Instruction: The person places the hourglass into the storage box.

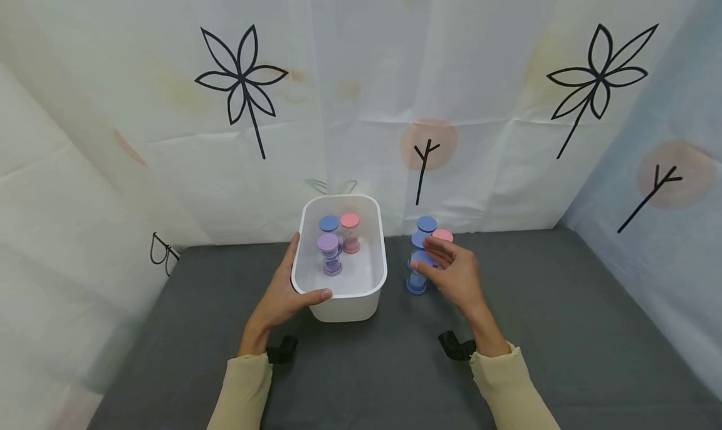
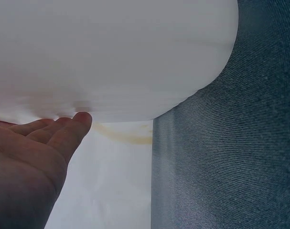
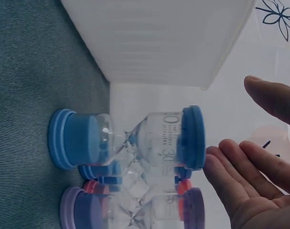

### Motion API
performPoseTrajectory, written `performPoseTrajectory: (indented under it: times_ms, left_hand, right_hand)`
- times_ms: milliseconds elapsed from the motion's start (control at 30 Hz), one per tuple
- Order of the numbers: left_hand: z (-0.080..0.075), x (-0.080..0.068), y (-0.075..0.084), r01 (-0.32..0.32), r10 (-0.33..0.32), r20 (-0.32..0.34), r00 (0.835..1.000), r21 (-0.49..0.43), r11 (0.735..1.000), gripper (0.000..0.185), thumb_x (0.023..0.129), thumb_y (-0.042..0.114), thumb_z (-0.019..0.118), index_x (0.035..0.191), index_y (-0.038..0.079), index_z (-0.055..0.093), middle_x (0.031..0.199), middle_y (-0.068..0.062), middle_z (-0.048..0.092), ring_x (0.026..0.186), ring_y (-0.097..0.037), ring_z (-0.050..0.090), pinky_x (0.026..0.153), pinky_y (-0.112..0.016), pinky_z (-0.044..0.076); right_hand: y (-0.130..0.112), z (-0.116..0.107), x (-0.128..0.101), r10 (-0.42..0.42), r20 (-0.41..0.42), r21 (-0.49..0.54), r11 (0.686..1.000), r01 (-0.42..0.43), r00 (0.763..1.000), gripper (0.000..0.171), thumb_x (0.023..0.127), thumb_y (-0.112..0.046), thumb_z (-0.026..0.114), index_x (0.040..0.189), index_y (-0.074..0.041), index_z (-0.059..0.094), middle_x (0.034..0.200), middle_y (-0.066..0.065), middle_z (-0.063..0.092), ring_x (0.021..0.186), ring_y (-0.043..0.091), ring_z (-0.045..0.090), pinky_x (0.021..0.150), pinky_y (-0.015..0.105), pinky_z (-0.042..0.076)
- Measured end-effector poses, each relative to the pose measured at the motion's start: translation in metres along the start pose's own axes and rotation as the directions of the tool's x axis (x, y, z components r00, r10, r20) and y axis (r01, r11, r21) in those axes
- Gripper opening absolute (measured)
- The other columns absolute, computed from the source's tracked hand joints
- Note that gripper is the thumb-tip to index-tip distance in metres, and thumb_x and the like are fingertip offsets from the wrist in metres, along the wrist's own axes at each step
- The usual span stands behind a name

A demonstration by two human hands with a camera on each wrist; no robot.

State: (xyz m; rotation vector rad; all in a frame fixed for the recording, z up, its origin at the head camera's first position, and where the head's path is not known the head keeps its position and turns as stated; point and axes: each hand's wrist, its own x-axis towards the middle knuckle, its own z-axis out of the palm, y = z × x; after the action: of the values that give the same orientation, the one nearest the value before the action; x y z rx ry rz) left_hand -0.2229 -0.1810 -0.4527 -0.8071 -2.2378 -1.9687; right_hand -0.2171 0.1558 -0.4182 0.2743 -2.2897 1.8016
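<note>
A white tub [image 1: 345, 309] stands on the grey table and holds three upright sand timers with a blue cap [image 1: 329, 224], a pink cap [image 1: 350, 220] and a purple cap [image 1: 328, 242]. My left hand [image 1: 281, 297] lies against the tub's left front corner, fingers straight along the wall and thumb at the front rim; the left wrist view shows the left hand [image 2: 32, 152] flat on the tub wall [image 2: 111, 57]. Right of the tub stands a cluster of timers. My right hand [image 1: 453, 271] hovers open just beside the front blue timer [image 1: 417, 283], its fingers [image 3: 240, 171] apart from the blue timer's [image 3: 128, 143] cap.
The cluster also has a rear blue-capped timer [image 1: 427, 224], a pink-capped one [image 1: 443, 235] and a purple-ended one [image 3: 79, 208]. Printed white cloth walls [image 1: 361, 104] close off the back and both sides. Grey cloth [image 1: 564, 330] covers the table.
</note>
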Motion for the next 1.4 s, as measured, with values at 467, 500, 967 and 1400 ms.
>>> performPoseTrajectory:
  times_ms: [467, 500, 967, 1400]
  left_hand:
    - [0.0004, -0.0014, 0.0006, 0.0, 0.0, -0.002, 1.0, -0.001, 1.0, 0.124, 0.073, -0.001, 0.088, 0.165, 0.02, 0.006, 0.158, -0.017, 0.033, 0.121, -0.056, 0.049, 0.093, -0.061, 0.05]
    - [0.0006, -0.0018, 0.0004, 0.001, -0.001, -0.001, 1.0, 0.001, 1.0, 0.124, 0.073, -0.001, 0.088, 0.165, 0.019, 0.006, 0.158, -0.017, 0.033, 0.121, -0.056, 0.049, 0.093, -0.061, 0.05]
    - [0.0004, -0.0001, 0.0009, -0.001, 0.001, -0.009, 1.0, -0.007, 1.0, 0.121, 0.074, -0.001, 0.087, 0.164, 0.019, 0.009, 0.154, -0.021, 0.037, 0.119, -0.052, 0.052, 0.092, -0.057, 0.052]
    - [-0.0004, -0.0019, 0.001, 0.004, -0.004, 0.0, 1.0, -0.024, 1.0, 0.121, 0.076, -0.001, 0.086, 0.164, 0.018, 0.006, 0.154, -0.022, 0.036, 0.119, -0.054, 0.052, 0.089, -0.059, 0.053]
  right_hand:
    - [0.0033, 0.0035, -0.0021, 0.002, -0.088, -0.206, 0.978, -0.02, 0.996, 0.057, 0.078, 0.001, 0.086, 0.129, 0.012, 0.062, 0.126, 0.027, 0.065, 0.116, 0.038, 0.065, 0.096, 0.043, 0.052]
    - [0.0037, 0.0035, -0.0025, 0.003, -0.09, -0.215, 0.976, -0.023, 0.996, 0.057, 0.078, 0.001, 0.086, 0.129, 0.011, 0.062, 0.126, 0.027, 0.065, 0.116, 0.038, 0.065, 0.096, 0.043, 0.053]
    - [0.002, 0.0024, -0.0028, 0.01, -0.039, -0.353, 0.936, -0.023, 0.999, 0.059, 0.082, -0.006, 0.085, 0.133, 0.01, 0.059, 0.126, 0.028, 0.065, 0.115, 0.04, 0.065, 0.093, 0.047, 0.054]
    - [0.0016, 0.0081, -0.0021, 0.0, -0.017, -0.422, 0.906, -0.008, 1.0, 0.059, 0.08, -0.006, 0.086, 0.131, 0.011, 0.061, 0.123, 0.027, 0.067, 0.111, 0.039, 0.067, 0.092, 0.048, 0.055]
